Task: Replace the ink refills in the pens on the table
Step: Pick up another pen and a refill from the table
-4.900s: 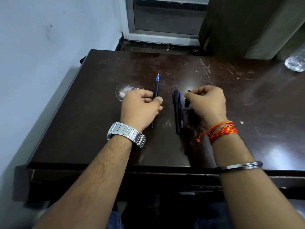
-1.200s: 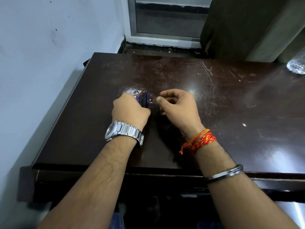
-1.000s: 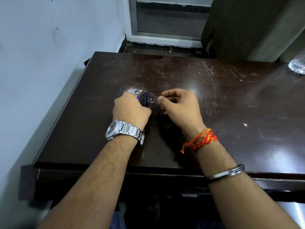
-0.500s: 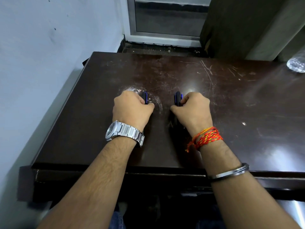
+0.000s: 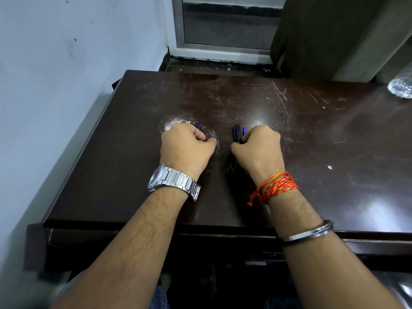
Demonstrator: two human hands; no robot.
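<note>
- Left hand (image 5: 186, 150): grip closed in a fist on the dark scratched wooden counter (image 5: 312, 141); a blue pen tip (image 5: 197, 126) pokes out.
- Right hand (image 5: 258, 150): grip closed around black-and-blue plastic pens (image 5: 237, 132) lying on the counter, near the left fist.

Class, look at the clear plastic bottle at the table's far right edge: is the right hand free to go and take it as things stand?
Probably not yet: the right hand is fisted around pens. The tabletop toward the bottle looks bare.
</note>
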